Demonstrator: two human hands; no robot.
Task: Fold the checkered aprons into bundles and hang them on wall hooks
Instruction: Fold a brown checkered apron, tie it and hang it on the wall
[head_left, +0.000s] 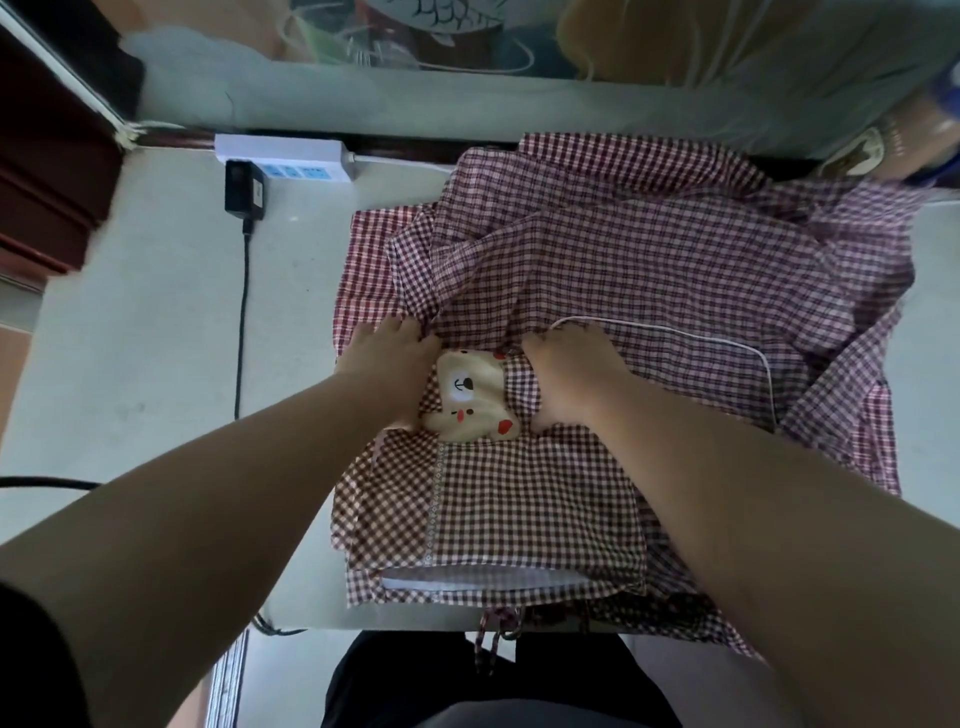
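Gripping crumpled gingham apron (649, 260), both hands closed.

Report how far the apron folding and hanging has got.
Done: nothing bundled or hung that shows. In hand: the left hand and right hand grip the checkered apron beside its bear patch, partly folded on the table. Left: finishing the bundle, the loose apron pile, hanging; no hooks visible.

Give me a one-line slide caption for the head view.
Both hands, left and right, grip a red checkered apron beside its bear patch on a white table.
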